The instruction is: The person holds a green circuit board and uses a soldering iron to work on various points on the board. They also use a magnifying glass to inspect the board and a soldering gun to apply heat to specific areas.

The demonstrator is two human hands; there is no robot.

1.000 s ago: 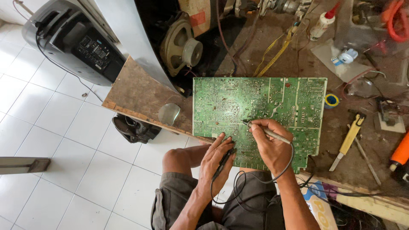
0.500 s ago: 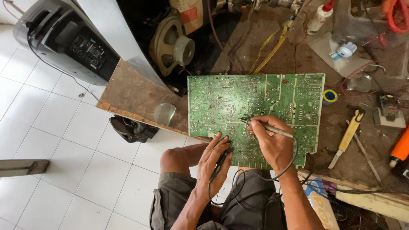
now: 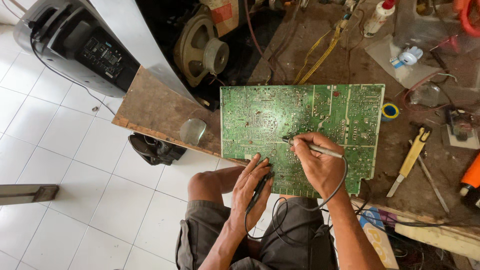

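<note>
Circuit board (image 3: 280,120), green, thin and stiff, lies solder side up at the near edge of the wooden bench (image 3: 150,105), its lower part overhanging my knees; I judge it light but fragile, best held by its bare rims. My right hand (image 3: 320,165) pinches a slim probe (image 3: 312,147) with its tip on the board, while my left hand (image 3: 252,185) grips a dark probe (image 3: 260,185) at the near rim. Open room lies left over the tiled floor (image 3: 65,150); tools crowd the right.

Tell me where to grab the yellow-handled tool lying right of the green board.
Take the yellow-handled tool by its yellow handle, coming from above and the right. It lies flat and slanted on the workbench, metal tip toward the near edge, handle clear of the circuit board; a thin metal tool lies close beside it.
</note>
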